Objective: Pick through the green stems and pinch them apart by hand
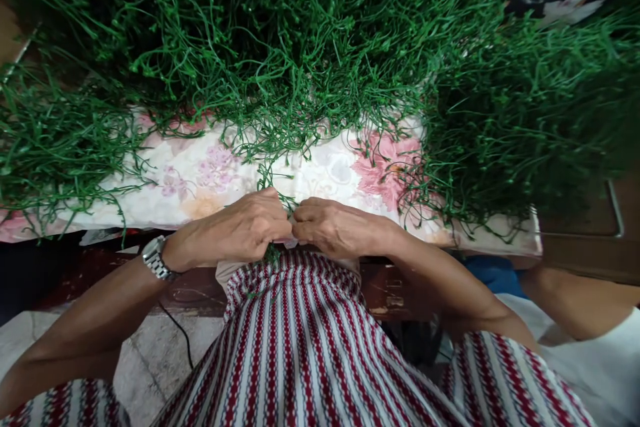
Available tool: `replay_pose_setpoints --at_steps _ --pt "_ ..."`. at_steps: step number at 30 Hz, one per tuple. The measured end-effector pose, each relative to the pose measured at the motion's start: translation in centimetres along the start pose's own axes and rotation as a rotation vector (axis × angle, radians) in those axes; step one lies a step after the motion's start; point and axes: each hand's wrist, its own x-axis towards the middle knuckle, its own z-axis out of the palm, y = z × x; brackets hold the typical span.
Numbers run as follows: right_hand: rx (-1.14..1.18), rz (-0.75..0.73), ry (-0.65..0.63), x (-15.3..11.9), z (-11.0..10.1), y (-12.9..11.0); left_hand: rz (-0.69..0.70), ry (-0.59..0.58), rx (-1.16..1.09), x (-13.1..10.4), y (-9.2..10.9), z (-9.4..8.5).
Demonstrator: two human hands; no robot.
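Observation:
My left hand [250,223] and my right hand [333,227] meet at the near edge of the table, knuckles up. Both are closed with fingertips curled under, and what they pinch is mostly hidden. A few thin green stems [273,177] rise just beyond my left hand, and a bit of green [271,255] shows below it. A small pale scrap [290,243] is visible between the hands. Past them a large heap of green stems [300,33] with small buds covers the floral cloth [320,173].
More stems lie in piles at the left [60,140] and right [525,120]. At the lower right is another person's bent limb [585,300]. A metal frame [617,207] stands at the right edge. A black cable [183,330] hangs below the table.

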Motion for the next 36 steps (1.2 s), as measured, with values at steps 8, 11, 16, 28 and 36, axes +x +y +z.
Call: replay_pose_setpoints --at_steps 8,11,16,28,36 --pt "0.301 0.322 0.483 -1.6 -0.2 -1.2 -0.105 0.436 0.011 -0.5 -0.3 0.6" --pt "0.456 0.456 0.537 -1.8 1.0 -1.8 -0.118 0.535 0.112 -0.1 0.2 1.4" --pt "0.515 0.592 0.538 -2.3 2.0 -2.4 -0.153 0.606 0.298 0.6 0.9 2.5" --pt "-0.027 0.436 0.655 -2.3 2.1 -3.1 -0.373 0.793 0.297 0.5 3.8 2.6" --pt "-0.294 0.259 0.580 -2.0 2.3 -3.0 -0.259 0.243 0.129 2.1 4.0 -0.8"
